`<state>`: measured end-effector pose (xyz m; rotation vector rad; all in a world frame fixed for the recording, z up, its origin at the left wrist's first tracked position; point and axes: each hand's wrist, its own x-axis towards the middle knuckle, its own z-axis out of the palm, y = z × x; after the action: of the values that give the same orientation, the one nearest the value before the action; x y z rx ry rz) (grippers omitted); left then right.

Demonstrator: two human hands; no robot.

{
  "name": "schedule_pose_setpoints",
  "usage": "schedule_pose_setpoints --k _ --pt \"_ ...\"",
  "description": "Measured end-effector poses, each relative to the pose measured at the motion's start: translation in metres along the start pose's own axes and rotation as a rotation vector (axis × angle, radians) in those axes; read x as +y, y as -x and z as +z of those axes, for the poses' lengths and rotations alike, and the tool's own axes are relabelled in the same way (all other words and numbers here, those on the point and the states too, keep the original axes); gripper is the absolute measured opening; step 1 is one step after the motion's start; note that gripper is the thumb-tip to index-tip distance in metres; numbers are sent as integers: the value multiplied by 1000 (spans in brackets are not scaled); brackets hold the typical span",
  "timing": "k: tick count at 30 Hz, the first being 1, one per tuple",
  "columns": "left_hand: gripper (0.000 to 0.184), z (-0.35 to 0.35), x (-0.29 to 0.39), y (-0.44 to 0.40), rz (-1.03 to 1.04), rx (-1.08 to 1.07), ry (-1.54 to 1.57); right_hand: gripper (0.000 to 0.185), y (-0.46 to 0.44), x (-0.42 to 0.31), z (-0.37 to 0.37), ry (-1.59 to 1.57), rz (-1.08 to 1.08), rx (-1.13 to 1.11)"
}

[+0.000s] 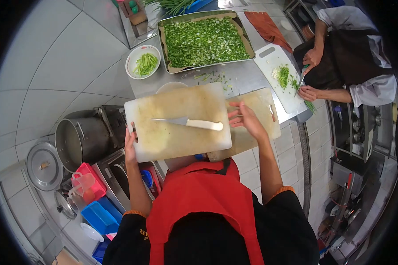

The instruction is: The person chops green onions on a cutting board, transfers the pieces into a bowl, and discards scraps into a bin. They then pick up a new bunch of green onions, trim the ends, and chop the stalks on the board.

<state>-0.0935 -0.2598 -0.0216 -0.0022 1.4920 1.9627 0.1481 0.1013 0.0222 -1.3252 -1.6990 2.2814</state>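
Note:
A worn white cutting board (177,104) is held up in front of me, with a white-handled knife (203,124) lying flat on it. My left hand (130,145) is closed on the board's left edge, by its handle slot. At the right edge, my right hand (246,120) has its fingers spread, close to the board; whether the fingertips touch it I cannot tell. Beneath, a second, browner cutting board (258,110) lies partly covered on the steel table. The rim of a pale bowl (171,85) shows behind the raised board.
A large tray (161,48) of chopped green onions and a bowl (131,66) of green strips stand at the back. At right, a co-worker's hands (311,75) cut greens on a white board (269,62). A big pot (82,139) stands left, above several plastic containers.

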Motion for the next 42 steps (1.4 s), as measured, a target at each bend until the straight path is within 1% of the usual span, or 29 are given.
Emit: schedule_pose_setpoints --k 1,2,3,4,5,7,9,10,12,13,14,15,17,18,19,21,23,24,26,28,31,33,34,36,38,39,40,41,42 --pt "52 13 4 -2 11 19 16 54 -6 -2 9 2 -19 -42" --pt "52 7 2 -5 16 30 22 55 -12 -4 17 3 -37 -85" --pt "52 -3 -3 -10 4 -29 -8 56 -16 -9 23 102 -52 -38" --pt "51 -15 -9 -15 -7 -89 -39 56 -19 -10 26 109 -56 -51" --pt "51 -25 -15 -19 -8 -47 -54 56 -21 -11 28 103 -41 -23" --pt "52 -16 -6 -15 13 -42 -21 56 -23 -14 28 103 -28 2" --pt "52 4 5 -4 19 -45 11 56 -16 -17 27 85 94 -49" --pt "54 22 16 6 -19 -9 0 56 -10 -15 28 87 100 -46" --pt "55 30 11 18 -64 25 -10 57 2 -10 30 263 -51 145" --pt "56 27 -1 23 -56 -77 -80 57 2 5 22 268 -46 146" --pt "57 23 -12 26 -44 -178 -150 58 -5 29 4 246 -103 249" --pt "57 44 -12 33 -70 -186 -180 60 -6 42 -14 224 -159 348" --pt "59 87 -27 51 -130 -224 -267 57 5 45 -49 457 -125 517" --pt "60 104 -36 57 -159 -259 -322 58 17 39 -58 367 -129 566" --pt "55 127 -39 60 -144 -293 -310 60 28 33 -67 277 -136 617" --pt "51 151 -39 59 -131 -324 -297 60 33 43 -102 238 -141 629" --pt "43 160 -43 53 -91 -471 -698 59 33 55 -129 195 -145 650" --pt "43 164 -48 54 -94 -472 -697 59 32 56 -138 255 -128 683" --pt "32 169 -58 53 -212 -512 -791 59 25 60 -151 309 -113 712" --pt "33 177 -61 54 -183 -520 -866 59 21 58 -153 557 -90 713" --pt "37 181 -73 56 -173 -515 -968 61 17 53 -148 632 -100 691" --pt "42 182 -76 57 -227 -523 -1198 61 9 57 -150 665 -125 675" --pt "42 184 -76 57 -230 -535 -1194 62 6 59 -150 698 -152 653" --pt "46 187 -75 60 -294 -486 -1342 62 6 54 -146 768 -164 652" --pt "42 190 -75 63 -271 -439 -1365 60 11 32 -128 1052 -31 680" --pt "41 188 -76 65 -193 -437 -1381 55 11 24 -123 1127 6 694" --pt "41 185 -76 65 -115 -431 -1397 55 7 22 -118 1134 2 688" --pt "41 182 -75 64 -116 -425 -1392 56 2 20 -113 1179 -115 693" --pt "39 179 -71 60 -94 -367 -1323 57 -4 17 -106 1220 -236 697"
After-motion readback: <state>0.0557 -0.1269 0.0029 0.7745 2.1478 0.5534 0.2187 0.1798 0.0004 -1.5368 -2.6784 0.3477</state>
